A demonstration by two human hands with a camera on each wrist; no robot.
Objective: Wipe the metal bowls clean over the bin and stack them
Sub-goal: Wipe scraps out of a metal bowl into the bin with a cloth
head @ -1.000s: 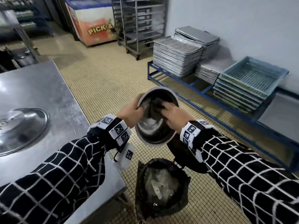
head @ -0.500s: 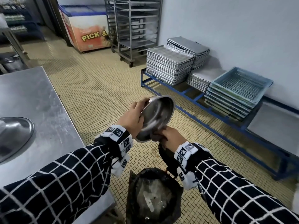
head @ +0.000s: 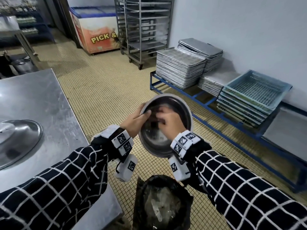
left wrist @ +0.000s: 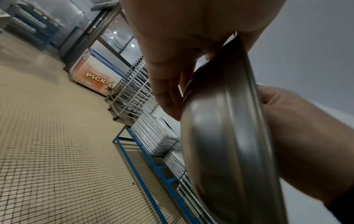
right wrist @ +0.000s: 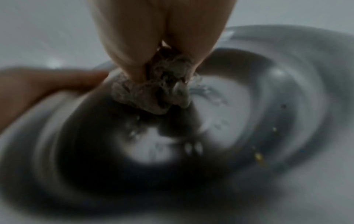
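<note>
The right wrist view is blurred, so the inside of the round shiny metal bowl [right wrist: 249, 121] is hard to read there beyond a few specks on its wall. In the head view the right hand [head: 169, 121] covers much of the bowl's middle, and the crumpled, soiled grey wad of cloth or paper [right wrist: 153, 91] it pinches between its fingertips is mostly hidden; which material it is cannot be told. The wad presses against the bowl's inner surface.

The left hand [head: 135, 121] grips the bowl's left rim, thumb curled over the edge into the bowl and fingers behind the outer wall. The bowl is held in the air, tilted with its opening toward the person, between both hands and above the black bag-lined bin [head: 163, 205] on the tiled floor [head: 99, 90]. The bin's lower part is cut off by the frame.

To the left stands a steel table [head: 41, 100] carrying a large round metal lid [head: 18, 140], partly out of frame.
</note>
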